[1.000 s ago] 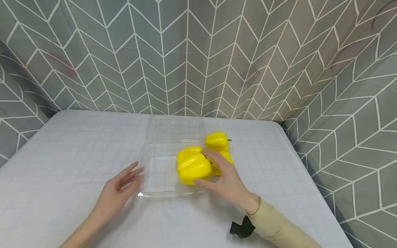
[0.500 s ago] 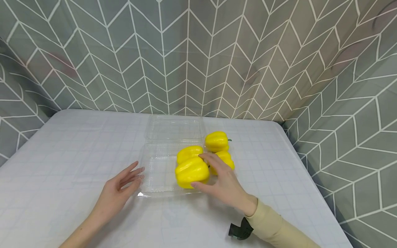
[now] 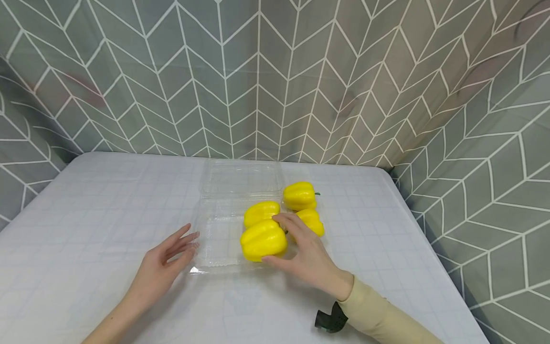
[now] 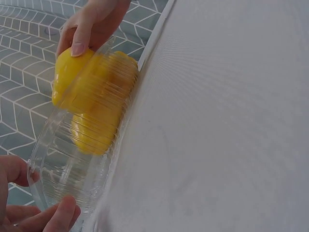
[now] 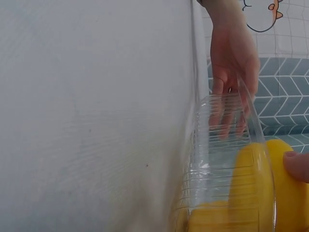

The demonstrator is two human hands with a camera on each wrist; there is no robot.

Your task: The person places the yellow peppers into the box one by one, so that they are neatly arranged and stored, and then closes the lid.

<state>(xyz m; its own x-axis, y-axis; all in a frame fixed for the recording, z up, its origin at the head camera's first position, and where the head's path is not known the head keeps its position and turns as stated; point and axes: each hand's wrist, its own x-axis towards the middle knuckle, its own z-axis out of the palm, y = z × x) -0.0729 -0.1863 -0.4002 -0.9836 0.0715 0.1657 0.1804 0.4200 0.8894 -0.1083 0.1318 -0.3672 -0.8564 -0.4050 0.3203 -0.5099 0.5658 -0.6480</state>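
While the left hand (image 3: 165, 260), fingers loosely extended, borders an open, clear plastic hinged container (image 3: 216, 246), a yellow lobed bell pepper (image 3: 263, 241) is pinched by the right hand (image 3: 311, 258) at the container's right front; another yellow pepper (image 3: 261, 214) occupies its right rear, two further yellow peppers (image 3: 299, 196) just outside, right.

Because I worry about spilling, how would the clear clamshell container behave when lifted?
The clear clamshell container is probably flexible, since its ribbed walls look thin. It seems light for its size, being see-through plastic. It might dip rightward, where a yellow bell pepper sits.
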